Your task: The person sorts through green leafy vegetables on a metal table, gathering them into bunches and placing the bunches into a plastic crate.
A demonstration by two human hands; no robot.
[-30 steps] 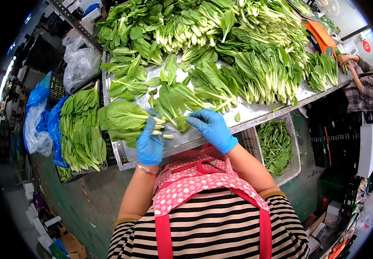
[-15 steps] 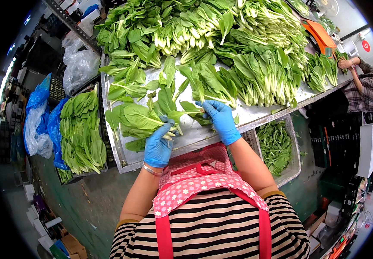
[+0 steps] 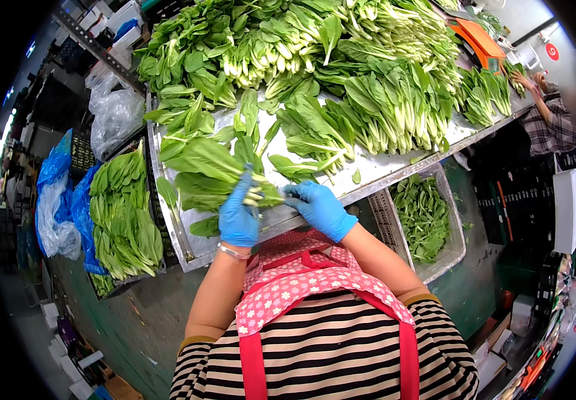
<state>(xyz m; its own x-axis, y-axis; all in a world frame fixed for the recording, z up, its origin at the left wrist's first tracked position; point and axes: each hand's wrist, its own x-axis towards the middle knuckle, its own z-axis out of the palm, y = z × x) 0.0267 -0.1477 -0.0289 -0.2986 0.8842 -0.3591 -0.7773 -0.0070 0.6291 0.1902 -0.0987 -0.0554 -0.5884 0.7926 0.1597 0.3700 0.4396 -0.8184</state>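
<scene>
My left hand (image 3: 239, 217), in a blue glove, is closed around a bunch of leafy greens (image 3: 202, 163) above the near left part of the metal table (image 3: 278, 223). The leaves point left and the pale stalk ends show by my thumb. My right hand (image 3: 322, 210), also gloved in blue, has its fingers pinched at the end of a single leafy green (image 3: 270, 195) that reaches across from the left hand. Loose greens (image 3: 308, 165) lie just beyond my hands, and a large heap of greens (image 3: 394, 110) covers the far side.
A crate of greens (image 3: 124, 213) stands at the left beside blue plastic bags (image 3: 58, 160). Under the table edge at right is a pale basket (image 3: 458, 233) with leaves. An orange scale (image 3: 478, 43) and a person in a plaid shirt (image 3: 554, 123) are at the far right.
My right hand has moved left and nearer to me, bringing the pinched leafy green close to the bunch. The bunch in my left hand has turned slightly. The view has shifted a little.
</scene>
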